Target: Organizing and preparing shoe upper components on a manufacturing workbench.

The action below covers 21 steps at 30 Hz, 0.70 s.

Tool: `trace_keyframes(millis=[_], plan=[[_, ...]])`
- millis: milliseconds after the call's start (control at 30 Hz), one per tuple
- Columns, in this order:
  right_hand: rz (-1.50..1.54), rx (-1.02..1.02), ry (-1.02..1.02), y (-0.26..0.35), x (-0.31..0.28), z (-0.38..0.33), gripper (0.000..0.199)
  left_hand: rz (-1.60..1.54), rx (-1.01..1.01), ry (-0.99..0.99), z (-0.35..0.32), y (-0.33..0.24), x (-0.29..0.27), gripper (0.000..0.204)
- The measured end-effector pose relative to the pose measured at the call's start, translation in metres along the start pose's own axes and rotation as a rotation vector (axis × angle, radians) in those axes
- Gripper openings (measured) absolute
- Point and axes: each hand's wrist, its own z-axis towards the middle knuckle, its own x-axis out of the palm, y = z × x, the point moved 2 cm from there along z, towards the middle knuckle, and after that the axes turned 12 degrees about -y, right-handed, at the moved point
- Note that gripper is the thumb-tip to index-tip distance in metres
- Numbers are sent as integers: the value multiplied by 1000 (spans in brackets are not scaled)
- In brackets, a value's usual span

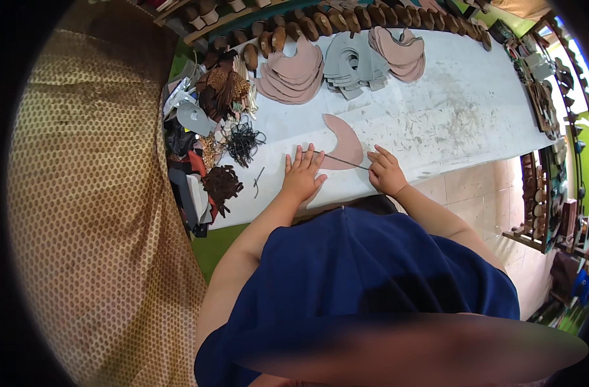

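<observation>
One pink crescent cutout (pixel 343 143) on the white desk (pixel 449 116); left hand (pixel 302 174) flat, fingers spread, beside it; right hand (pixel 386 171) pinched on one thin cord (pixel 343 161) crossing it; three stacks of cut pieces (pixel 346 64) behind.

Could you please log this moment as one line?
left hand: flat on pink crescent piece | right hand: pinching thin cord | cord across piece | white worktable

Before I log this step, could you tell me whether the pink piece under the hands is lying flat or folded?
Flat: the pink piece lies spread on the table, its curved outline unbroken.
</observation>
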Motion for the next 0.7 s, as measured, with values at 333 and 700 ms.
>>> trace_keyframes(millis=[333,700], plan=[[11,7,13,-3,3,-1,13,-48,-59,-205,1,13,4,97],[-30,-46,165,-18,-3,28,19,-37,-74,-37,1,-13,4,79]])
